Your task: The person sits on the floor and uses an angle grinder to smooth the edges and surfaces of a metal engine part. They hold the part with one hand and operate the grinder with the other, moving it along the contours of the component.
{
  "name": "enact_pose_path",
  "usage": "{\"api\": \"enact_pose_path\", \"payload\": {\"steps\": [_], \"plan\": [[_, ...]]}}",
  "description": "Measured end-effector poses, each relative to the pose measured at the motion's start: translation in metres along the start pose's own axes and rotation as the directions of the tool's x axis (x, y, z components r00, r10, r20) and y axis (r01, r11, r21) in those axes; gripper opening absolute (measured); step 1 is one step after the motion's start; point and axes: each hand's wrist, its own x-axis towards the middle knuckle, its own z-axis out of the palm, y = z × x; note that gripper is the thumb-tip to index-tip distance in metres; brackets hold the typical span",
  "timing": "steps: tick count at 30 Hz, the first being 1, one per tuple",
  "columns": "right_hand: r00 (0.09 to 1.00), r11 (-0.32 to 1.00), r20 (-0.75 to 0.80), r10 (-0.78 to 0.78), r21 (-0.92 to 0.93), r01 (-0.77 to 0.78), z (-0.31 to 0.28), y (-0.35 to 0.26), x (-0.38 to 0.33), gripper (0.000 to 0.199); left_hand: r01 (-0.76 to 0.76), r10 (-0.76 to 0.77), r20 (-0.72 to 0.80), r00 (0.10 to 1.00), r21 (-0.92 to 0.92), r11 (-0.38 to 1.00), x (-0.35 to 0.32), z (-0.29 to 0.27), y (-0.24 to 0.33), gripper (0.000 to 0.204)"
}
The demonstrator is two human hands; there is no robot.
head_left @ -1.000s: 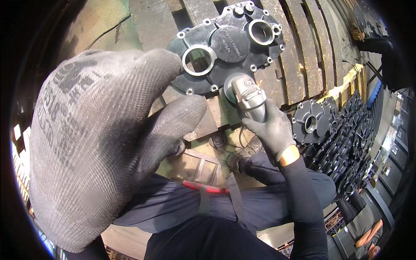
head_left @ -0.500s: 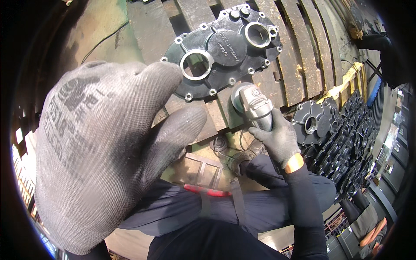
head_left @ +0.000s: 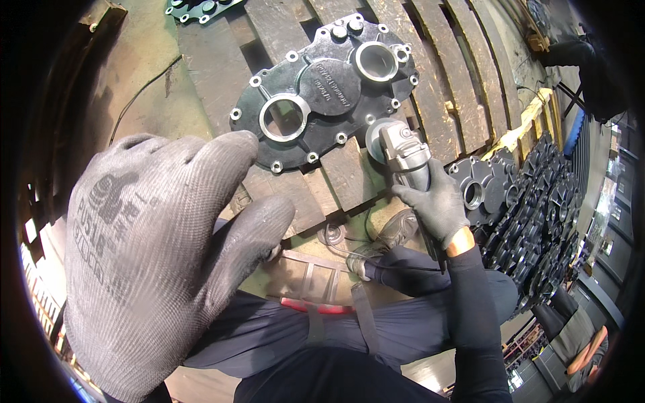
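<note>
A black cast metal cover plate (head_left: 326, 87) with two machined bores and several bolt holes lies flat on a wooden pallet. My right hand (head_left: 437, 205), in a grey glove, grips an angle grinder (head_left: 408, 158) by its body. The grinder's disc (head_left: 377, 142) is right by the plate's near edge; whether they touch I cannot tell. Large in the left foreground, my gloved left hand (head_left: 154, 248) is raised, fingers bent and thumb apart, with nothing visible between them. It hides part of the floor and my left leg.
Wooden pallet slats (head_left: 463, 80) with gaps run under the plate. Stacked black castings (head_left: 524, 215) fill the right side. Another casting (head_left: 205, 9) shows at the top edge. A cable (head_left: 144, 94) crosses the floor at left. A metal frame with a red edge (head_left: 316, 307) sits by my legs.
The view has shifted, with the plate now lower and further left. Relative to it, the grinder has moved right and slightly away from me along the near edge. My left hand has drawn back slightly.
</note>
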Motion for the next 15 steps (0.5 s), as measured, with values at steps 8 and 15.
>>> {"api": "enact_pose_path", "payload": {"steps": [8,15], "plan": [[1.0,0.999,0.027,0.004,-0.043,-0.003,0.002,-0.005,0.011,0.067,-0.015,0.015,0.012,1.0,0.015,1.0,0.006,0.005,0.001,0.052],[0.999,0.999,0.047,-0.004,-0.041,0.005,-0.002,-0.014,0.02,0.071,-0.038,0.039,-0.025,0.999,0.054,0.998,0.006,0.005,0.0,0.051]]}}
